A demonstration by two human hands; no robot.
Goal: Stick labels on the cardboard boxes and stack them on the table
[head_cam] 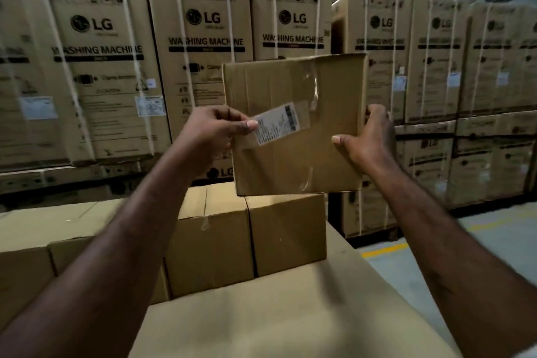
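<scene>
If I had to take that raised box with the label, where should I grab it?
Probably by its left and right edges, coming from both sides: the cardboard box stands upright, broad face toward you. The left hand and right hand do so, thumbs in front, fingers behind, label left mostly uncovered.

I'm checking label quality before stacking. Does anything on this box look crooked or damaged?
Yes: the label on the held box sits askew, its barcode end higher than the end pinned by the left hand. The clear tape above it looks wrinkled and puckered.
</scene>
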